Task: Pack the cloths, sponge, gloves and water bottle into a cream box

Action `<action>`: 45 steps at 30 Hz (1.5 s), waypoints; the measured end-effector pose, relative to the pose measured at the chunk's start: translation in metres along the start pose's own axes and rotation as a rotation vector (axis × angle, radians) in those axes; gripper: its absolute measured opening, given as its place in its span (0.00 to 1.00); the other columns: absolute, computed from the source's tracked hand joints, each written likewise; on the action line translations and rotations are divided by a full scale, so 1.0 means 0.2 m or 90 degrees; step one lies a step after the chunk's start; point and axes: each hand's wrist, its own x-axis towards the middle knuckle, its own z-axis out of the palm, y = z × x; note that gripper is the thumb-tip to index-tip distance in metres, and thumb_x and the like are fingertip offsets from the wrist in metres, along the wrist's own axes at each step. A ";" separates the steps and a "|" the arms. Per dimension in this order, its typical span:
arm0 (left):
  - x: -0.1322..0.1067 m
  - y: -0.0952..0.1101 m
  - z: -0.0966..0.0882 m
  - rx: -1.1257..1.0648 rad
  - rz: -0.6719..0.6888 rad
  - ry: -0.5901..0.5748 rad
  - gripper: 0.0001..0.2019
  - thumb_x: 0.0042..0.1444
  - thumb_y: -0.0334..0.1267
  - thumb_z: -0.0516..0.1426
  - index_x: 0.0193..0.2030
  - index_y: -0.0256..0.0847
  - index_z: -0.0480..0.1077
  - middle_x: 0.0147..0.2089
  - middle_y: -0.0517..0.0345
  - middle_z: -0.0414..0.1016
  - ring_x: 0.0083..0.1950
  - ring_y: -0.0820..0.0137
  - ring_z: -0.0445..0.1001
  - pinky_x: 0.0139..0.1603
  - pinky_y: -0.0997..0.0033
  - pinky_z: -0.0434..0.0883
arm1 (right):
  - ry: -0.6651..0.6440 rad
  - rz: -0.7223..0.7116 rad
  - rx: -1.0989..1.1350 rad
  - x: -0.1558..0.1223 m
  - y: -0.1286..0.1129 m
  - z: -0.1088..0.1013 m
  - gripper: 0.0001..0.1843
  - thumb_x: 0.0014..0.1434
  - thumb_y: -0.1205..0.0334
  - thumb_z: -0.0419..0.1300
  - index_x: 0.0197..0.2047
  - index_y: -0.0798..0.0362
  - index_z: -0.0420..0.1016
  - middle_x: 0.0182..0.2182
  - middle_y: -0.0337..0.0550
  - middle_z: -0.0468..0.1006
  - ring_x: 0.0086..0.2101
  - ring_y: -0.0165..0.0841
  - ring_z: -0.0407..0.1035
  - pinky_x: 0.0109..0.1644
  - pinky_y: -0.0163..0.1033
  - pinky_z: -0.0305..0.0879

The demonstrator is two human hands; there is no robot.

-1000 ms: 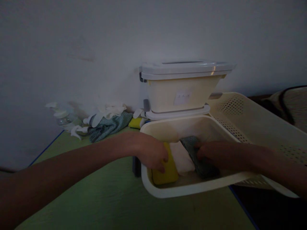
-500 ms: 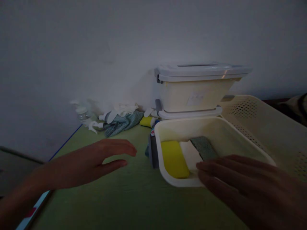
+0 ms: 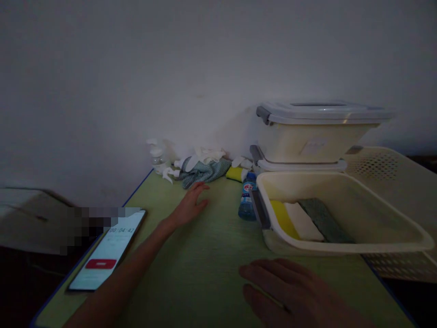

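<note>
My left hand (image 3: 190,206) reaches forward over the green table top (image 3: 205,264), fingers stretched out and empty, just short of a teal cloth (image 3: 204,171) by the wall. My right hand (image 3: 290,294) lies low near the front edge, fingers apart, holding nothing. To its right stands an open cream bin (image 3: 341,243). Inside it lie a yellow sponge (image 3: 283,218), a white pad (image 3: 302,222) and a grey-green cloth (image 3: 324,219) side by side.
A lidded cream box (image 3: 314,136) sits stacked behind the bin, a perforated basket (image 3: 385,173) at right. A blue bottle (image 3: 247,200) stands left of the bin. White gloves (image 3: 205,156), a spray bottle (image 3: 157,157) and another yellow sponge (image 3: 235,173) line the wall. A phone (image 3: 107,250) lies at the left edge.
Both hands came out of the bin, leaving the sponge, pad and cloth inside. The left hand moved out toward the teal cloth; the view swung left, revealing the phone.
</note>
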 end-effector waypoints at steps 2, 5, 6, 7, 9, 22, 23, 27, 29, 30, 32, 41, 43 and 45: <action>0.02 -0.03 0.07 0.023 -0.037 0.031 0.24 0.52 0.32 0.52 0.57 0.32 0.59 0.66 0.39 0.54 0.67 0.58 0.54 0.64 0.56 0.55 | -0.037 -0.003 0.019 0.01 -0.02 0.09 0.13 0.59 0.73 0.49 0.33 0.52 0.72 0.32 0.39 0.78 0.31 0.31 0.72 0.35 0.36 0.68; 0.07 -0.05 0.13 0.060 -0.080 0.049 0.30 0.51 0.33 0.53 0.62 0.33 0.53 0.69 0.40 0.44 0.70 0.52 0.42 0.65 0.49 0.49 | -0.065 0.025 0.059 0.03 -0.01 0.22 0.10 0.54 0.75 0.54 0.35 0.52 0.72 0.37 0.40 0.79 0.36 0.33 0.72 0.39 0.37 0.69; 0.08 -0.06 0.15 0.071 -0.093 0.052 0.31 0.52 0.34 0.54 0.63 0.34 0.52 0.69 0.40 0.45 0.70 0.50 0.41 0.65 0.46 0.47 | -0.084 0.040 0.075 0.04 0.00 0.26 0.12 0.52 0.76 0.55 0.36 0.53 0.72 0.37 0.40 0.78 0.36 0.33 0.72 0.39 0.37 0.69; 0.10 -0.06 0.15 0.081 -0.105 0.052 0.31 0.52 0.35 0.54 0.64 0.34 0.51 0.68 0.40 0.48 0.69 0.48 0.42 0.65 0.43 0.45 | -0.109 0.060 0.089 0.05 0.01 0.29 0.13 0.51 0.77 0.55 0.37 0.53 0.72 0.38 0.41 0.78 0.36 0.34 0.72 0.40 0.37 0.69; 0.12 -0.06 0.16 0.096 -0.126 0.052 0.31 0.54 0.38 0.53 0.64 0.34 0.52 0.65 0.39 0.56 0.67 0.46 0.48 0.63 0.40 0.44 | -0.150 0.088 0.113 0.07 0.04 0.33 0.13 0.52 0.78 0.53 0.37 0.53 0.72 0.38 0.42 0.78 0.36 0.33 0.72 0.40 0.37 0.68; 0.11 -0.06 0.11 0.027 -0.066 -0.012 0.13 0.50 0.38 0.54 0.17 0.39 0.63 0.23 0.58 0.66 0.32 0.66 0.68 0.39 0.67 0.63 | -0.124 0.193 0.242 0.13 0.16 0.62 0.11 0.54 0.78 0.51 0.34 0.54 0.70 0.38 0.46 0.73 0.39 0.34 0.68 0.43 0.39 0.67; 0.11 -0.06 0.11 0.009 -0.055 -0.014 0.13 0.50 0.38 0.55 0.16 0.40 0.62 0.22 0.59 0.64 0.31 0.68 0.66 0.37 0.69 0.62 | -0.107 0.195 0.257 0.12 0.17 0.63 0.11 0.54 0.78 0.51 0.34 0.54 0.69 0.38 0.46 0.73 0.39 0.34 0.68 0.43 0.39 0.67; 0.09 -0.05 0.11 -0.076 -0.014 -0.012 0.14 0.45 0.36 0.58 0.15 0.40 0.58 0.19 0.64 0.58 0.26 0.72 0.62 0.32 0.72 0.59 | -0.075 0.193 0.290 0.11 0.17 0.66 0.11 0.54 0.79 0.50 0.34 0.54 0.67 0.37 0.46 0.72 0.39 0.35 0.67 0.43 0.40 0.67; 0.08 -0.05 0.11 -0.129 0.001 -0.001 0.15 0.44 0.37 0.59 0.14 0.40 0.56 0.17 0.66 0.56 0.24 0.74 0.60 0.30 0.74 0.59 | -0.075 0.186 0.299 0.11 0.17 0.66 0.11 0.55 0.79 0.50 0.35 0.54 0.67 0.38 0.46 0.71 0.40 0.35 0.67 0.43 0.41 0.67; 0.08 -0.05 0.11 -0.156 0.003 0.012 0.15 0.44 0.37 0.59 0.15 0.40 0.56 0.17 0.66 0.56 0.23 0.75 0.59 0.28 0.74 0.59 | -0.075 0.184 0.302 0.11 0.17 0.65 0.12 0.55 0.79 0.49 0.35 0.54 0.67 0.38 0.47 0.71 0.40 0.35 0.67 0.43 0.41 0.67; 0.07 -0.06 0.11 -0.207 -0.011 0.068 0.12 0.48 0.39 0.56 0.19 0.40 0.59 0.19 0.66 0.58 0.23 0.75 0.61 0.27 0.76 0.60 | -0.079 0.183 0.303 0.11 0.17 0.65 0.12 0.55 0.79 0.49 0.35 0.54 0.66 0.38 0.47 0.71 0.40 0.35 0.67 0.44 0.42 0.67; 0.11 -0.18 0.14 -0.211 -0.271 0.459 0.13 0.57 0.33 0.46 0.49 0.40 0.53 0.45 0.50 0.62 0.41 0.70 0.69 0.39 0.70 0.70 | -0.079 0.196 0.291 0.12 0.17 0.66 0.11 0.55 0.78 0.49 0.34 0.53 0.66 0.37 0.46 0.71 0.39 0.34 0.67 0.42 0.41 0.67; 0.15 -0.21 0.11 -0.173 -0.298 0.460 0.18 0.54 0.29 0.47 0.53 0.39 0.52 0.51 0.46 0.60 0.45 0.67 0.69 0.43 0.65 0.71 | -0.089 0.198 0.292 0.13 0.17 0.65 0.11 0.55 0.78 0.49 0.34 0.53 0.66 0.38 0.46 0.71 0.39 0.35 0.67 0.42 0.41 0.67; 0.20 -0.23 0.06 -0.121 -0.302 0.434 0.24 0.48 0.26 0.51 0.54 0.39 0.54 0.55 0.44 0.58 0.53 0.61 0.66 0.51 0.57 0.68 | -0.094 0.199 0.296 0.13 0.16 0.64 0.12 0.54 0.79 0.49 0.34 0.53 0.66 0.38 0.46 0.71 0.39 0.34 0.67 0.43 0.41 0.67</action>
